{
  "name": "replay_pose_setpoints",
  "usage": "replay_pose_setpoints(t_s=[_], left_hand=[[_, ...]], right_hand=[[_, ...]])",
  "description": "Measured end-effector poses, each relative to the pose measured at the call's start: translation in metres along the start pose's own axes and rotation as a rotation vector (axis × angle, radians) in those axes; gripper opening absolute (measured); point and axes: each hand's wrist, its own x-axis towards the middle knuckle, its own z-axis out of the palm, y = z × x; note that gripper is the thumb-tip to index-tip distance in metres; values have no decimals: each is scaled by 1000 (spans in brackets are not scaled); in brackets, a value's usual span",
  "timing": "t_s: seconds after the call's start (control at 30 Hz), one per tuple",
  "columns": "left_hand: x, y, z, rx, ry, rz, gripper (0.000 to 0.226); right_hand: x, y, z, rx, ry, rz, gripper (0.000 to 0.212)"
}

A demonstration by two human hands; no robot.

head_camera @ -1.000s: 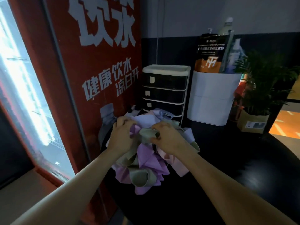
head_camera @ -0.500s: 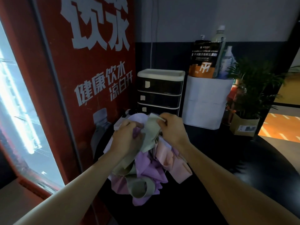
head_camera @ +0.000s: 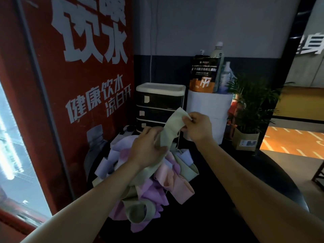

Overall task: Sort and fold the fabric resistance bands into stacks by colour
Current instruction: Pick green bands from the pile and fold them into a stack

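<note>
Head view: right hand (head_camera: 197,128) pinching the top end of a green band (head_camera: 172,126), lifted above the pile of bands (head_camera: 157,183) on the dark desk (head_camera: 245,199). Left hand (head_camera: 147,148) gripping the same band lower down, fingers curled round it.

Covering much of the pile of bands (head_camera: 157,181) with the left hand (head_camera: 147,148) and forearm, so layers underneath not being readable. Hiding the lowest drawers of the drawer unit (head_camera: 160,100) behind the raised green band (head_camera: 172,127) and right hand (head_camera: 198,126). Running off frame: black table (head_camera: 236,199) at bottom and right, red cooler (head_camera: 70,102) at left and top; small print on black pouch (head_camera: 204,74) blurring.
</note>
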Motion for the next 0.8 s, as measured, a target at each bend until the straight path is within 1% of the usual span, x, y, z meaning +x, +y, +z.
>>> replay_pose_setpoints(t_s=[0.07, 0.1, 0.17, 0.23, 0.27, 0.3, 0.4, 0.47, 0.53, 0.6, 0.67, 0.73, 0.8], left_hand=[[4, 7, 9, -61, 60, -4, 45], [5, 13, 14, -86, 82, -7, 42], [10, 26, 25, -144, 65, -9, 52], [17, 38, 37, -169, -4, 18, 64], [19, 42, 44, -166, -27, 34, 63], [21, 46, 50, -179, -31, 49, 57], [28, 50, 59, -276, 13, 90, 27], [32, 55, 56, -379, -59, 87, 17], [35, 62, 50, -494, -116, 73, 12], [37, 66, 46, -594, -101, 32, 6], [39, 69, 42, -687, -79, -9, 7], [42, 74, 39, -766, -107, -40, 10], [45, 81, 38, -840, -149, -65, 12]], right_hand=[[1, 5, -11, 11, 22, 33, 22], [1, 9, -17, 32, 33, 60, 23], [2, 15, -25, 100, 40, 110, 22], [3, 19, -31, 158, 31, 139, 25], [4, 20, -35, 183, 29, 148, 26], [4, 21, -39, 199, 29, 154, 25], [8, 26, -54, 209, 62, 162, 23], [10, 31, -65, 209, 80, 161, 17], [11, 35, -73, 211, 77, 148, 14], [10, 37, -79, 241, 64, 126, 13], [9, 39, -85, 245, 35, 103, 17], [10, 42, -90, 214, -23, 101, 20], [10, 44, -96, 195, -82, 102, 33]])
